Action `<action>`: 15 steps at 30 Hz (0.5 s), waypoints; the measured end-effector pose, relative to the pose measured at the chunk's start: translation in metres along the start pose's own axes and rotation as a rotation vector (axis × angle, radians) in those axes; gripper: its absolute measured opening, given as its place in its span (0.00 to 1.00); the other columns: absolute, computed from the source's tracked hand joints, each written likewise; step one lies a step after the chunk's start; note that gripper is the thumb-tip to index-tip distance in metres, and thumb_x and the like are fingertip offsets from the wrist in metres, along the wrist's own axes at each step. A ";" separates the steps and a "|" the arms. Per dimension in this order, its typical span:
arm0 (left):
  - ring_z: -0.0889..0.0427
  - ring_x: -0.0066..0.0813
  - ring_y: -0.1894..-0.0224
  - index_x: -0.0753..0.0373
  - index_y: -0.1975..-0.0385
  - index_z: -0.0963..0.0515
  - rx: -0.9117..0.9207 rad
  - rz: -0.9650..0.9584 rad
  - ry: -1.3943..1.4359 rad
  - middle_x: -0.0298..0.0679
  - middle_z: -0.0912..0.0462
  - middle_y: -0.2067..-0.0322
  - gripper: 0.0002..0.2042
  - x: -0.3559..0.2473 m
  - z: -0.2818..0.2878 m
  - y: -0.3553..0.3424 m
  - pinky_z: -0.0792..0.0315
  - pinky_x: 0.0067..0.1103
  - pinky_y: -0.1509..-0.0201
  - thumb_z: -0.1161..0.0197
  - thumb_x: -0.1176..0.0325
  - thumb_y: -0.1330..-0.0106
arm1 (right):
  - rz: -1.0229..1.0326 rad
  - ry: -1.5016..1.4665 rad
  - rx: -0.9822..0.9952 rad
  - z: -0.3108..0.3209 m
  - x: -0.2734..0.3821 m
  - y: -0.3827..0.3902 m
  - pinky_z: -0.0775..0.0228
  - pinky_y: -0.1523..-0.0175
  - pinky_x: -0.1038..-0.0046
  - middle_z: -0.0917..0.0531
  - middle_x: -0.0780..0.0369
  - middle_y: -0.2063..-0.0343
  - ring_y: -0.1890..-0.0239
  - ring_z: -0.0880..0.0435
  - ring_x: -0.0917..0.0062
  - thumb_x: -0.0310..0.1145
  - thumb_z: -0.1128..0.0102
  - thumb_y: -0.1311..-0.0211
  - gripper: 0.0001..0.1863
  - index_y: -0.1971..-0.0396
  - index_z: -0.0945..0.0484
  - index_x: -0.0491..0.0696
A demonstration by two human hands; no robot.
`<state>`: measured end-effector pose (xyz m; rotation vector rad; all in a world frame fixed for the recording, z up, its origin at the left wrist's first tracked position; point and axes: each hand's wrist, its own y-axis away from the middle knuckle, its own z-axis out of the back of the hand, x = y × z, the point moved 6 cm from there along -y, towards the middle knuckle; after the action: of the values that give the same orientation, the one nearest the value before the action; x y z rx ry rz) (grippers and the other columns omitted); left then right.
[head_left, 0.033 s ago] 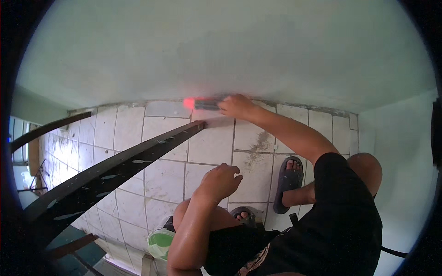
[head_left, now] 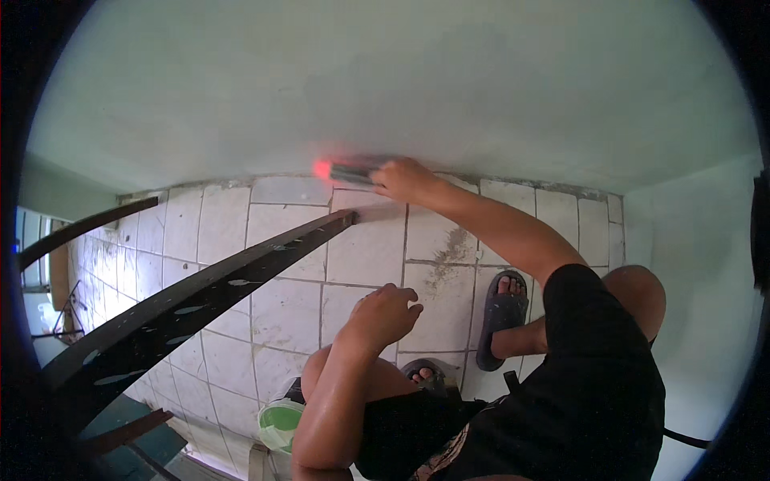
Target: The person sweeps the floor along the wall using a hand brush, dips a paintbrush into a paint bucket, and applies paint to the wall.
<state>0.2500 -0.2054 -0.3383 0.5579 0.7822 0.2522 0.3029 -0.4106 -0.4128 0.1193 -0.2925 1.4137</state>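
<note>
My right hand (head_left: 403, 178) is closed round a short, dark, bar-shaped tool (head_left: 350, 174) with a glowing red end. The tool lies against the foot of the pale green wall (head_left: 449, 88), just above the floor joint, and casts a red glow there. Its exact kind is blurred. Nearer to me, my left hand (head_left: 383, 313) hangs over my left knee with nothing in it. Its fingers are loosely bent, the thumb side apart.
A dark, paint-spotted metal beam (head_left: 216, 289) slants across the left, its tip close to the tool. By my left leg stands a bucket (head_left: 281, 423) with green inside. Dirt (head_left: 451, 248) marks the floor tiles (head_left: 365, 252). My sandalled feet (head_left: 504, 321) are on the tiles.
My right hand and the tool have shifted slightly left and up along the wall. My left hand has hardly moved.
</note>
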 end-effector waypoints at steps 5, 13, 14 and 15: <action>0.23 0.46 0.56 0.62 0.58 0.23 0.063 -0.014 -0.050 0.49 0.20 0.61 0.15 0.003 -0.009 -0.017 0.31 0.33 0.49 0.46 0.60 0.39 | -0.133 -0.310 -0.125 0.023 0.031 -0.070 0.29 0.65 0.61 0.21 0.54 0.81 0.74 0.21 0.59 0.40 0.39 0.53 0.13 0.76 0.21 0.45; 0.22 0.46 0.57 0.61 0.59 0.22 0.135 -0.125 -0.077 0.48 0.20 0.62 0.16 0.012 -0.021 -0.051 0.31 0.32 0.50 0.48 0.59 0.39 | -0.558 -0.299 -0.393 -0.023 -0.021 0.047 0.28 0.66 0.62 0.21 0.51 0.82 0.76 0.20 0.59 0.46 0.36 0.56 0.19 0.81 0.20 0.42; 0.23 0.46 0.57 0.61 0.60 0.22 0.167 -0.149 -0.109 0.47 0.20 0.62 0.16 0.010 -0.023 -0.057 0.30 0.32 0.50 0.48 0.58 0.39 | -0.608 -0.216 -0.380 -0.028 -0.032 0.076 0.28 0.67 0.63 0.21 0.52 0.82 0.77 0.20 0.59 0.47 0.36 0.56 0.20 0.80 0.20 0.41; 0.23 0.46 0.57 0.61 0.61 0.22 0.220 -0.155 -0.151 0.47 0.20 0.62 0.15 0.008 -0.027 -0.060 0.30 0.32 0.51 0.49 0.58 0.39 | -0.711 -0.345 -0.444 -0.033 -0.044 0.105 0.27 0.69 0.65 0.20 0.52 0.82 0.78 0.19 0.61 0.47 0.35 0.55 0.21 0.79 0.20 0.40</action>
<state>0.2370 -0.2417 -0.3921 0.7109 0.7065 -0.0202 0.1980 -0.4271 -0.4660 0.0881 -0.7596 0.5952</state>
